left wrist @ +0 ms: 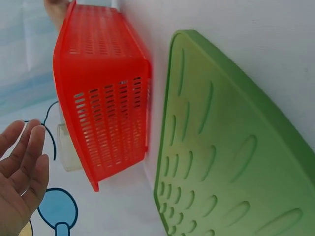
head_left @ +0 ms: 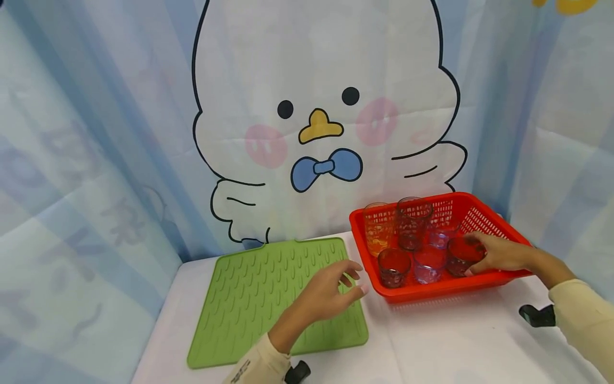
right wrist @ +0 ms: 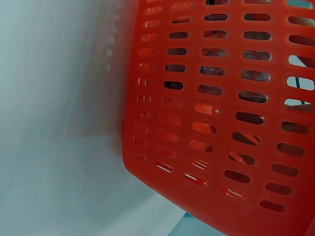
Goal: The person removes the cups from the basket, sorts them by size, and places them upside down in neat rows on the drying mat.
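My right hand [head_left: 503,253] reaches over the right side of a red plastic basket [head_left: 434,293] and grips a dark-tinted glass [head_left: 461,261], fingers at its rim and thumb at its near side. Left of that glass stand a purple-tinted glass [head_left: 428,266] and another dark glass [head_left: 393,269]. Behind them are a tall amber glass [head_left: 378,234], a tall dark glass [head_left: 412,224] and a small bluish glass [head_left: 441,237]. My left hand [head_left: 331,290] hovers over the right part of a green drying mat [head_left: 249,304], fingers loosely bent and holding nothing. In the right wrist view, the basket wall hides my right hand.
A white cloth [head_left: 446,341] covers the table under the mat and basket. Directly behind hangs a curtain [head_left: 326,213] printed with a cartoon bird. More curtain closes in both sides. Dark wrist devices [head_left: 537,316] sit at both sleeves.
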